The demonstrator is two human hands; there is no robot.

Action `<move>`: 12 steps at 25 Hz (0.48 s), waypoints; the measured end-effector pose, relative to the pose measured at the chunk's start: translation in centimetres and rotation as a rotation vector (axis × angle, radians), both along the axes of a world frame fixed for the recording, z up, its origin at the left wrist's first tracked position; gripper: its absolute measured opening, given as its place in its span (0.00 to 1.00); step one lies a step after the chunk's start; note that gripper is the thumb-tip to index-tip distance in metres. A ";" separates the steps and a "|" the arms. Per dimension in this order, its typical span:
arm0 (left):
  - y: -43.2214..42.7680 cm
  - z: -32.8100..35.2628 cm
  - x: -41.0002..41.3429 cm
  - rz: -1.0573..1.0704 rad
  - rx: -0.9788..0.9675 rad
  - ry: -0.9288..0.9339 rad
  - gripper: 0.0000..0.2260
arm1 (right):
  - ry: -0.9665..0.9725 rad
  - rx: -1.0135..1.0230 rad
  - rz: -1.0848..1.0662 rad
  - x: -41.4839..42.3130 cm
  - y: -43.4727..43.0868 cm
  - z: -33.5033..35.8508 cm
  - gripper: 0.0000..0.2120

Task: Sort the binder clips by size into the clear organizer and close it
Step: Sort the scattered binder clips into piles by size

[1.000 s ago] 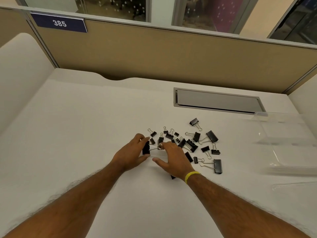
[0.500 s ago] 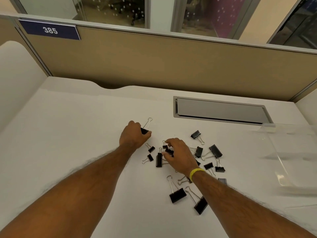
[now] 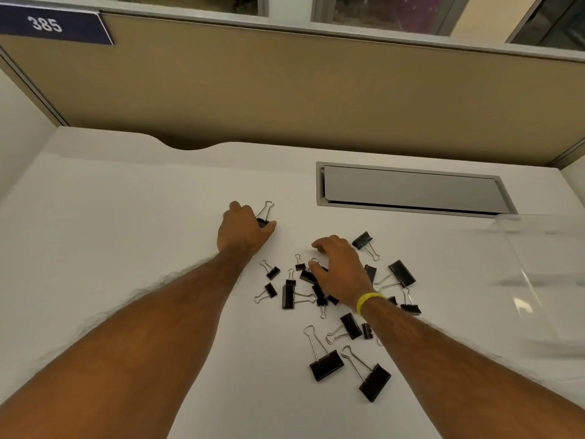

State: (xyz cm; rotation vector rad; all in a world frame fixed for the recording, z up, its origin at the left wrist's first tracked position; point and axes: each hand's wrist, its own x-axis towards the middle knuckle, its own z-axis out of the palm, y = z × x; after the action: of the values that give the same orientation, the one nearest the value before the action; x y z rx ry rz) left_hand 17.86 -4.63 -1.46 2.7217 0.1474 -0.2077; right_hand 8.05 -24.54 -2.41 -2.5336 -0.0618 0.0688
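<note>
Pinching a large clip (image 3: 264, 220) against the desk (image 3: 126, 223), the left hand (image 3: 243, 231) has its fingers closed on the black body, wire handles poking up; the right hand (image 3: 340, 269) hovers over the scattered binder clips (image 3: 326, 364), fingers curled and slightly apart, gripping nothing I can make out; the clear organizer (image 3: 544, 280) sits well off to the right, apparently empty; likely risk: similar sizes get mixed, or a pinched clip springs away on the smooth top.

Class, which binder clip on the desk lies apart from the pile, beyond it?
The binder clip gripped in the left hand; all others lie scattered near the right hand.
</note>
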 end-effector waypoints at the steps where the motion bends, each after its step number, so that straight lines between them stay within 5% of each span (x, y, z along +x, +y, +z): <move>1: 0.1 0.0 -0.2 -0.015 0.019 -0.023 0.31 | -0.013 -0.026 0.014 0.0 -0.3 0.2 0.15; 6: 1.0 -0.1 -2.1 -0.152 0.030 -0.253 0.26 | -0.076 -0.274 -0.087 1.5 -4.2 1.7 0.17; 12: 1.1 -0.4 -5.4 -0.157 -0.121 -0.305 0.17 | 0.142 -0.337 -0.190 2.3 -6.7 0.8 0.21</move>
State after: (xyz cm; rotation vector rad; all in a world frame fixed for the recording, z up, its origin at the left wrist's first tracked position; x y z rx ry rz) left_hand 12.46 -3.54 -1.89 2.6060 -0.1608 0.1508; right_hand 10.32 -31.21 -1.58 -2.8483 0.2686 0.1976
